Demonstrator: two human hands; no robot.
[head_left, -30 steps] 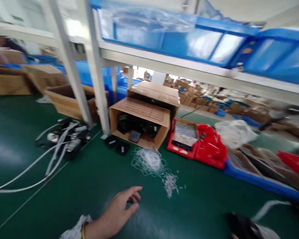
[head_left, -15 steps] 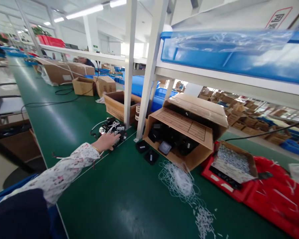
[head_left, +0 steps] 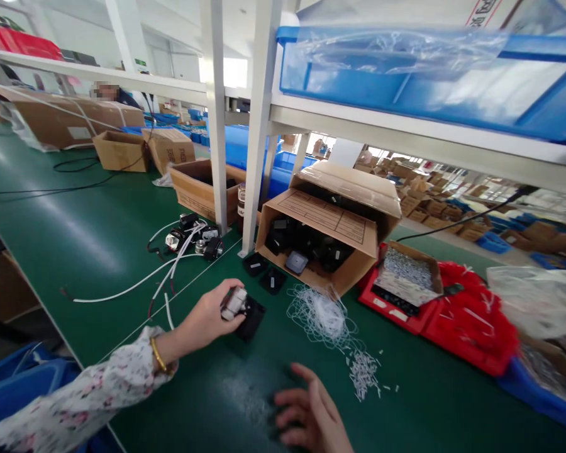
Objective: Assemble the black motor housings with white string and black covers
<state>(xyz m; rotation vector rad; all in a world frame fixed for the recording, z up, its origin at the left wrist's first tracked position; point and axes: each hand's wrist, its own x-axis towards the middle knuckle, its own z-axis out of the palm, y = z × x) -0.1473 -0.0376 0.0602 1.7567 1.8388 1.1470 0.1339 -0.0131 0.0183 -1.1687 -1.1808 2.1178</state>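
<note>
My left hand (head_left: 206,318) grips a small motor-like part (head_left: 251,318) with a silvery rounded body and a flat black section, held above the green tabletop. The thumb and fingers close around its silvery end. A white tube (head_left: 168,311) shows beside that wrist. My right hand (head_left: 314,415) hovers near the front of the table, slightly blurred, with its fingers apart and nothing in them. Behind the left hand lies a cluster of similar black and silver parts (head_left: 195,238) with long white leads. Two flat black pieces (head_left: 272,280) rest in front of the open carton.
An open carton (head_left: 358,277) of black parts lies beyond the hands. Tangled white ties (head_left: 319,318) and small white bits (head_left: 364,375) lie to the right, near a red bin (head_left: 400,319). Shelf posts (head_left: 255,157) rise behind. A person (head_left: 127,97) is in the background.
My left hand has come away from the cluster toward me, now with a part in it. My right hand has entered at the bottom. The view has turned right.
</note>
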